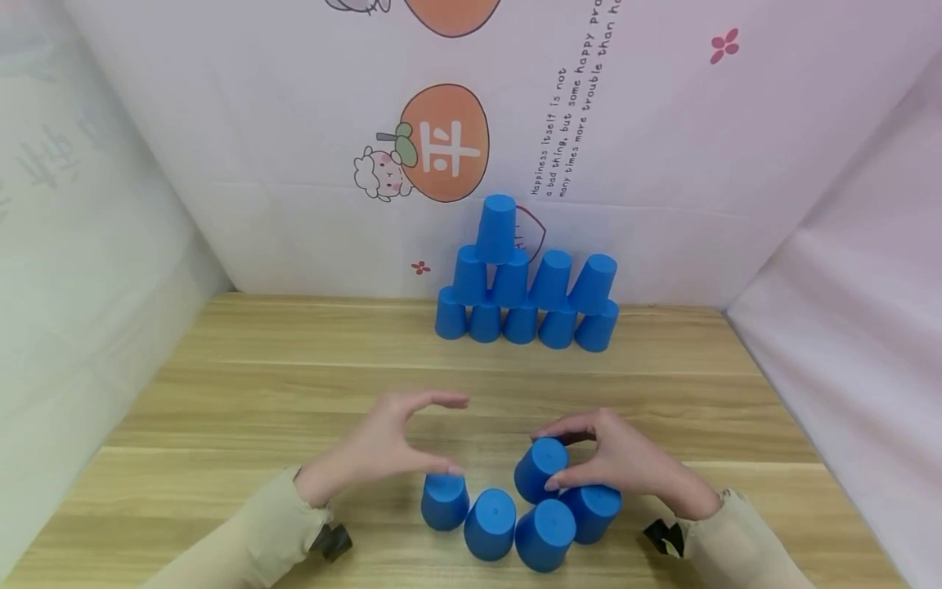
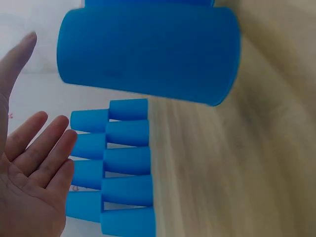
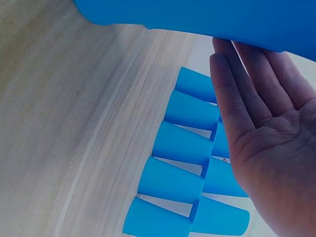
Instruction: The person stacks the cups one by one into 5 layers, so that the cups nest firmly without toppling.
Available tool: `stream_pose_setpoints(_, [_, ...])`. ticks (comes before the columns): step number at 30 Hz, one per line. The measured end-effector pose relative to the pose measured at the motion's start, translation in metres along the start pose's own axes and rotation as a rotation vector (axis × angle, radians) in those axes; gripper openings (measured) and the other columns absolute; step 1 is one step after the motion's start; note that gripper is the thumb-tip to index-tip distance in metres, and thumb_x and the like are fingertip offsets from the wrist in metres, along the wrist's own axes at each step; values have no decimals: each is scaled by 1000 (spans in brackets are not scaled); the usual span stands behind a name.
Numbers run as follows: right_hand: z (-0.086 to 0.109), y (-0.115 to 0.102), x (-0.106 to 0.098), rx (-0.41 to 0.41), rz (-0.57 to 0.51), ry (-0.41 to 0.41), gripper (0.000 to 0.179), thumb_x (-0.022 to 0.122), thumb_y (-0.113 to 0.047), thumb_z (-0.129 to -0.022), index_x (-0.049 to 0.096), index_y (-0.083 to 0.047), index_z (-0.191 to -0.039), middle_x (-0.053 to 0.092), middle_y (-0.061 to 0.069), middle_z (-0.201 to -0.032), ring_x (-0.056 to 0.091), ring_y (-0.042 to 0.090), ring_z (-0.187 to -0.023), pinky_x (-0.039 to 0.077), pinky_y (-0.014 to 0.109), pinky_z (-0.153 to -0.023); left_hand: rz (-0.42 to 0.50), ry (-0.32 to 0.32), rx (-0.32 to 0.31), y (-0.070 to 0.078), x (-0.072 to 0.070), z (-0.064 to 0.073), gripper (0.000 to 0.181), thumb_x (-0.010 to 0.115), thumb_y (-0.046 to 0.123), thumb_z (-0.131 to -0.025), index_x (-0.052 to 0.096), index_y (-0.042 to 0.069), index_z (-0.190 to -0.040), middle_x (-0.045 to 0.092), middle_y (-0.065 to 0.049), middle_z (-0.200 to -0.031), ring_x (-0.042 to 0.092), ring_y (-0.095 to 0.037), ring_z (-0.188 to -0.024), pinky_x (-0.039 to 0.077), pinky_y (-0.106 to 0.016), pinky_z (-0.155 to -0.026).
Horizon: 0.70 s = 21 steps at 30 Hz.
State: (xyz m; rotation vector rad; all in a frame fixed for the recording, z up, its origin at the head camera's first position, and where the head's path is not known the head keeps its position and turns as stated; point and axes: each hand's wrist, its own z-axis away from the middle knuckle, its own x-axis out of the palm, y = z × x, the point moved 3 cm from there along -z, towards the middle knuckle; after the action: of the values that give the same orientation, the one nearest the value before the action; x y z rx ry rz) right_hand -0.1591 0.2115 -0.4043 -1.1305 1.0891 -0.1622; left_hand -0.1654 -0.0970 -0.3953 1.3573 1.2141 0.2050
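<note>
- Head view: right hand (image 1: 621, 460) has its thumb and fingers clamped on a blue cup (image 1: 540, 473), upside down, just beyond the near cluster. Whether its rim touches the table (image 1: 294, 393) I cannot tell.
- Risk there: a cup right under that hand (image 1: 592, 515) and the front cup (image 1: 545, 536) sit very near; a low sideways swing could knock either.
- Left hand (image 1: 379, 446): thumb and fingers wide apart, nothing between them. Thumb tip overlaps the leftmost near cup (image 1: 445, 503); contact unclear. A careless drop of the thumb could tip it into its neighbour (image 1: 490, 528).
- Wall of cups at the back: bottom row of five (image 1: 521, 325), second row of four (image 1: 509, 285), lone top cup (image 1: 498, 229) straddling the left pair. Probably light and unfixed, so a bump low down could bring the upper ones off.
- Left wrist view: fingers straight, clear of the big cup close to the lens (image 2: 148, 54). Closing unevenly would likely skew that cup.
- Right wrist view: fingers nearly straight, tips against the cup overhead (image 3: 197, 17); thumb out of sight. Smooth-looking side; too light a pinch might slip, too hard might flex it.
</note>
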Motion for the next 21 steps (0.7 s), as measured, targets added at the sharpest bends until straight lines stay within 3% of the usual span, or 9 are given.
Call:
stream_pose_setpoints(5, [0, 0, 0, -8, 3, 1, 52, 84, -40, -85, 72, -11, -126, 71, -11, -119, 67, 14, -109, 54, 53, -93, 41, -57, -31, -2, 10, 17, 75, 93, 40, -73, 59, 29, -139, 61, 16, -135, 53, -12, -129, 39, -57, -109])
stream_pose_setpoints(13, [0, 1, 0, -4, 10, 4, 53, 84, -41, -84, 72, -11, -126, 71, -11, -119, 67, 13, -109, 54, 53, -92, 108, -149, -78, -10, 21, 32, 68, 93, 36, -74, 63, 34, -135, 66, 7, -132, 56, -11, -125, 39, -55, -109])
stream_pose_setpoints(21, [1, 0, 0, 0, 2, 6, 53, 85, -40, -84, 72, -11, -126, 71, -10, -120, 66, 14, -109, 53, 55, -93, 125, -174, -123, -15, 25, 32, 54, 91, 38, -77, 72, 19, -125, 72, 7, -120, 62, -9, -116, 42, -52, -106])
